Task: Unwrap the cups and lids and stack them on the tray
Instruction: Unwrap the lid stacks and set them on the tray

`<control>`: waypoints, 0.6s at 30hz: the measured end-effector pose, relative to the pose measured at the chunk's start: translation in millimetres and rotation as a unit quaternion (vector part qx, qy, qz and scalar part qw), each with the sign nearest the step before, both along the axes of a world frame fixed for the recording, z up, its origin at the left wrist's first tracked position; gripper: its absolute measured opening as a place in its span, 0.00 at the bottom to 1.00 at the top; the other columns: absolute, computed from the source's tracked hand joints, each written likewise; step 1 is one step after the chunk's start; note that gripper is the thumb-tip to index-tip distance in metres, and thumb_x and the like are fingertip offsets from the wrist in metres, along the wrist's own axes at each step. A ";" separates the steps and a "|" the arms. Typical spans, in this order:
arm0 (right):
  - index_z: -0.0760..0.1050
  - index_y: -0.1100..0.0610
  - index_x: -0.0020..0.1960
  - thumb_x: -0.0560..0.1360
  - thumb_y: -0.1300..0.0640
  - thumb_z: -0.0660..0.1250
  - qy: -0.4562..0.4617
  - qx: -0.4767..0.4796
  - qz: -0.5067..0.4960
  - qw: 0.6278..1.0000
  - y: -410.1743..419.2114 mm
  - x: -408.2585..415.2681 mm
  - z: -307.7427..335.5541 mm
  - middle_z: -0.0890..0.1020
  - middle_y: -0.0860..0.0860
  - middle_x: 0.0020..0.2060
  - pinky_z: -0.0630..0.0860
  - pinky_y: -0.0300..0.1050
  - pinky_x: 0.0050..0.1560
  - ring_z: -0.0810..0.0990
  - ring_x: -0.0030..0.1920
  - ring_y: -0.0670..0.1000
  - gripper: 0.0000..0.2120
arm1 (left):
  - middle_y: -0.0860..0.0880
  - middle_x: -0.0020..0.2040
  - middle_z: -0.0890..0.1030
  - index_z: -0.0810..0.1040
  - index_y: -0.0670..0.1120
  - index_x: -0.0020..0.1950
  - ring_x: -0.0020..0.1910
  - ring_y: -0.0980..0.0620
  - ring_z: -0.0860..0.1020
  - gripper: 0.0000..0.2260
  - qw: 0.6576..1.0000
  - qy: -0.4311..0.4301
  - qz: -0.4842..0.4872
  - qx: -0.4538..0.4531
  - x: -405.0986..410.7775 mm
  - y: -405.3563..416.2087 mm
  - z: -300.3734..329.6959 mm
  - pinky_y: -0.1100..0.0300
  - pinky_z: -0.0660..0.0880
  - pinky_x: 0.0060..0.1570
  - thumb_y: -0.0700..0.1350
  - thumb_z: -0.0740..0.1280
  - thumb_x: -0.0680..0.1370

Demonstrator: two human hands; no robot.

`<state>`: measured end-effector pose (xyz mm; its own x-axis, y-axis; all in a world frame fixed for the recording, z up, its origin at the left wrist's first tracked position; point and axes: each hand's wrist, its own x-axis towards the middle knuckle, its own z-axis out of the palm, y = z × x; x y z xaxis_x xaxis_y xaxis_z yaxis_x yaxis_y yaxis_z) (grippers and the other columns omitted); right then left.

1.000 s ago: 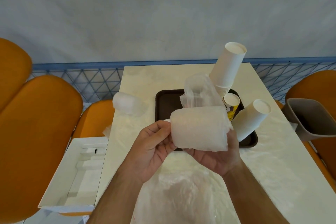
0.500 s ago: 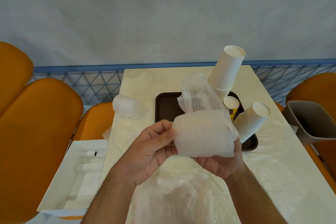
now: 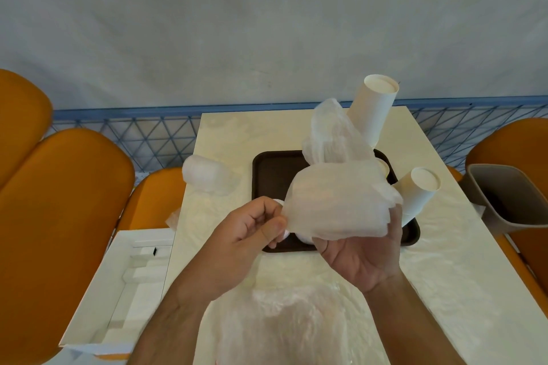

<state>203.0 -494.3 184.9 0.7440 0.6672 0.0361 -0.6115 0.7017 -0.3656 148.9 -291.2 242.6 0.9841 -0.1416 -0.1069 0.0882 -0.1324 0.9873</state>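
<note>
Soft even daylight, faint shadows, wide-angle edge bending, slight softness

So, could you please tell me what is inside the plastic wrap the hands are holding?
The plastic wrap is cloudy, so its contents cannot be made out. The right hand supports it from below; the left hand pinches its end, where something small and white peeks out.

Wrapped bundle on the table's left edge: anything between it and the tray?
Head view: only bare table top lies between the wrapped bundle and the tray; nothing stands in that gap.
</note>
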 end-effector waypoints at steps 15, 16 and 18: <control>0.75 0.60 0.67 0.64 0.46 0.80 -0.052 -0.180 -0.061 0.980 17.3 -10.0 36.3 0.79 0.63 0.59 0.78 0.57 0.57 0.80 0.58 0.62 0.36 | 0.57 0.49 0.75 0.77 0.48 0.49 0.47 0.61 0.74 0.07 0.900 -0.336 0.018 0.276 1.0 -19.1 9.1 0.73 0.68 0.48 0.49 0.63 0.81; 0.73 0.61 0.69 0.63 0.46 0.80 -0.033 -0.170 -0.063 0.983 18.2 -10.8 36.7 0.78 0.64 0.60 0.78 0.57 0.57 0.80 0.59 0.62 0.40 | 0.57 0.48 0.75 0.77 0.48 0.48 0.47 0.59 0.74 0.07 0.898 -0.340 0.012 0.278 0.7 -19.4 9.3 0.71 0.70 0.48 0.49 0.63 0.81; 0.71 0.62 0.70 0.61 0.47 0.82 0.010 -0.143 -0.076 0.987 19.9 -11.1 38.4 0.79 0.63 0.58 0.81 0.54 0.53 0.81 0.56 0.61 0.43 | 0.56 0.46 0.75 0.77 0.47 0.46 0.45 0.56 0.74 0.07 0.895 -0.345 -0.006 0.283 -1.1 -19.5 8.7 0.67 0.71 0.47 0.47 0.63 0.81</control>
